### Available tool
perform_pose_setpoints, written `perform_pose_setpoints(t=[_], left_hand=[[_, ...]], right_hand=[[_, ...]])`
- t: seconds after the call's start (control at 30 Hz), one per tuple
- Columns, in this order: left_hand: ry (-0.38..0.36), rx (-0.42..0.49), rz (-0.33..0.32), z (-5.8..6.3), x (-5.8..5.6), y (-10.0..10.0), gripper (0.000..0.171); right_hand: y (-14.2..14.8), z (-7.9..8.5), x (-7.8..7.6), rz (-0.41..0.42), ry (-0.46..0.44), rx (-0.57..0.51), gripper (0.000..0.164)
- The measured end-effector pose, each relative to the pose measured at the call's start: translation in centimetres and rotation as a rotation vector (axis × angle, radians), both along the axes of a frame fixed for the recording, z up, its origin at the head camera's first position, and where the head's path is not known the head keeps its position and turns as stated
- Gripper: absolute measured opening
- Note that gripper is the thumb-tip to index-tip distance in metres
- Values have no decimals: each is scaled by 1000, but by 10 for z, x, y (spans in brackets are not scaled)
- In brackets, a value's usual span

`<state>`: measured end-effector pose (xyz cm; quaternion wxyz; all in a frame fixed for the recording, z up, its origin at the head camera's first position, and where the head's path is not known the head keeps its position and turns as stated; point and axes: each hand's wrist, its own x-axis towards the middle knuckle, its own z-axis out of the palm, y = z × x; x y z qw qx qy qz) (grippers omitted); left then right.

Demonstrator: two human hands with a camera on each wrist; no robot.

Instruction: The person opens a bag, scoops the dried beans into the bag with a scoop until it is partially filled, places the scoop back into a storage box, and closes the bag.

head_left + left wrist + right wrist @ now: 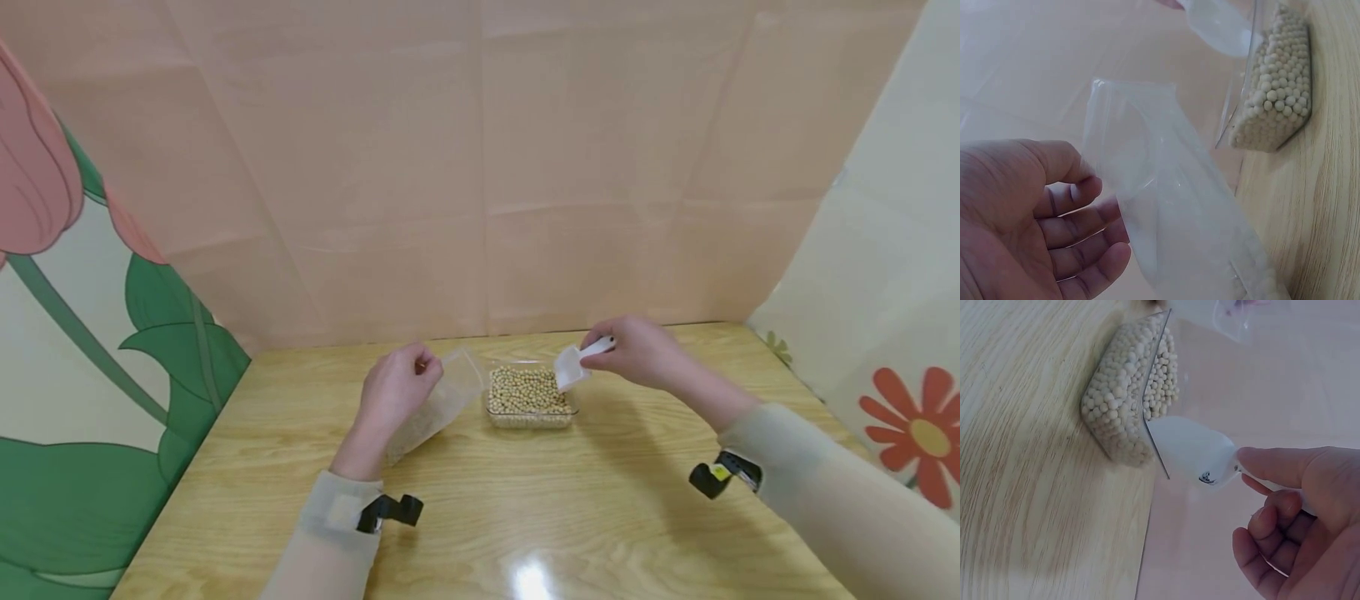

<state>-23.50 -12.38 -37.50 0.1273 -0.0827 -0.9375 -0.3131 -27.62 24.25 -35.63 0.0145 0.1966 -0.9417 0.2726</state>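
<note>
My left hand pinches the edge of a clear plastic bag near its mouth. Some pale beans show through the lower part of the bag. In my right hand is the handle of a white plastic scoop. The scoop's blade tips down over the right rim of a clear rectangular container, its front edge at the beans. Round, pale yellow soybeans fill that container. In the right wrist view the scoop has a small dark mark near its handle.
The container stands on a light wood-grain table, toward its back edge. Behind rises a pink-beige cloth backdrop. Flower-patterned panels flank the table, with a tulip at left and a red flower at right.
</note>
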Motion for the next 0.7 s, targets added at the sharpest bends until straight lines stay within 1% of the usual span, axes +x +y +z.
perform_pose_setpoints(t=[0.13,0.3,0.4,0.5,0.63,0.7], left_hand=[[-1,0,0,0,0,0,17],[-6,1,1,-1,0,-1,17],[-3,-3,4,-1,-1,-1,16],[-1,-4,4,0,-1,0,16],[-3,-2,0,-1,-1,-1,16],[-2,-1,-1,-1,-1,-1,16]], right_hand=[[-5,-2,-3,-7,13,52,22],[-11,-9,-6,3,19,64,18],[-14,-15,-7,10,-19,26,17],[-14,-24,-8,10,-80,-38,17],[-13,-38,-10,4,-141,-122,18],[-12,-45,-10,-8,-153,-152,20]])
